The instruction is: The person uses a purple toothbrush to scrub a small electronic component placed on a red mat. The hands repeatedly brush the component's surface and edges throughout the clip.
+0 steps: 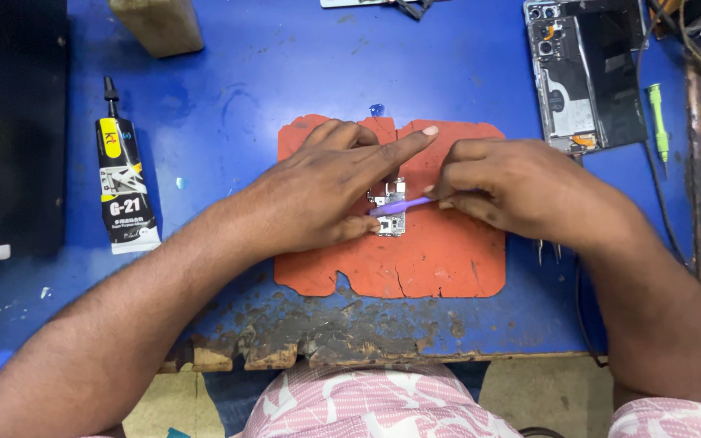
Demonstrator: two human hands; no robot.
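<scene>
A small circuit board (392,209) lies on an orange-red mat (440,259) in the middle of the blue table. My left hand (326,191) presses down on the board's left side, with the index finger stretched out over it. My right hand (521,186) pinches a thin purple plastic tool (401,205) whose tip rests on the board. Tweezer tips (548,251) stick out below my right hand. Most of the board is hidden under my fingers.
A black tube of glue (123,182) lies at the left. An opened phone (582,77) lies at the back right with a green screwdriver (657,118) beside it. A wooden block (157,24) is at the back left. The table's front edge (318,349) is worn and chipped.
</scene>
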